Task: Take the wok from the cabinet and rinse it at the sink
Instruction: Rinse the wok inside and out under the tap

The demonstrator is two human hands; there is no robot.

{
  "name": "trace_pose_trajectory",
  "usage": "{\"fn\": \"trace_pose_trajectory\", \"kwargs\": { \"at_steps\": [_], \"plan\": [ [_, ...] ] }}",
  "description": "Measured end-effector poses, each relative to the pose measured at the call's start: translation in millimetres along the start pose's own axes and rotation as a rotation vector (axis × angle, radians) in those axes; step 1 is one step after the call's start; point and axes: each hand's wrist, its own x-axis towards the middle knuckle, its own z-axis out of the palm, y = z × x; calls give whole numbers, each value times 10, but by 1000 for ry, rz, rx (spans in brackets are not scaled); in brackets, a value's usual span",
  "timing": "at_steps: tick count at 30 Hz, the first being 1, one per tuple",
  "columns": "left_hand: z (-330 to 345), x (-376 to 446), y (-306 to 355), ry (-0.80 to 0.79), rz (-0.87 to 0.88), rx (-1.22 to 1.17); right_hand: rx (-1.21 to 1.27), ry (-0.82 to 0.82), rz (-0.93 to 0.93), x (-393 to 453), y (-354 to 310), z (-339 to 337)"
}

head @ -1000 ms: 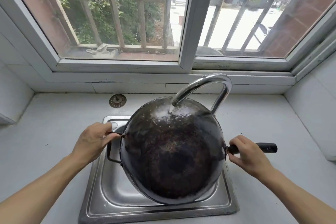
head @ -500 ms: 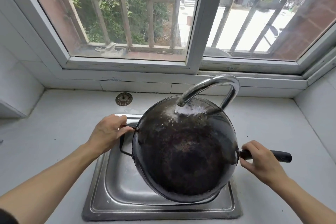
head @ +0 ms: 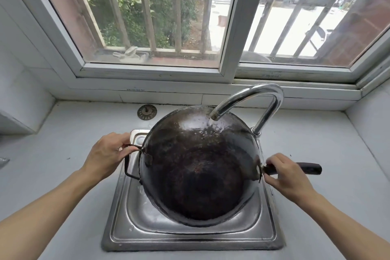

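Two hands on the job, one per handle. Left hand curls round the thin wire loop handle on the wok's left side, fingers wrapped over the top of the loop. Right hand grips the straight black stick handle close to the rim, thumb & fingers closed round it, so the handle's far end sticks out past the knuckles to the right.

Between them hangs the big round blackened metal wok, held over the square stainless-steel sink and tipped so the bowl faces the person; whether its low edge touches the basin I can't tell. Handle-to-handle axis runs left-right, roughly level, w/ each hand at its own end, so neither is nearer, and any tilt or swirl has to come from both wrists together.

Curved chrome tap arches over the far rim; water hits the upper inner wall and sheets down the dark surface. Looks like mid-rinse to me. Next move prob. needs the wok rolled so the stream reaches the dry lower half.

Round metal drain strainer lies on the pale counter behind the sink, below the window.
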Motion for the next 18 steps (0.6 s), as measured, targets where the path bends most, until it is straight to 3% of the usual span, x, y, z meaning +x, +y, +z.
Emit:
{"fn": "trace_pose_trajectory", "kwargs": {
  "at_steps": [18],
  "plan": [
    [-377,-242,-457,75,-165,4,41,1,-63,484,-523,211]
  ]
}}
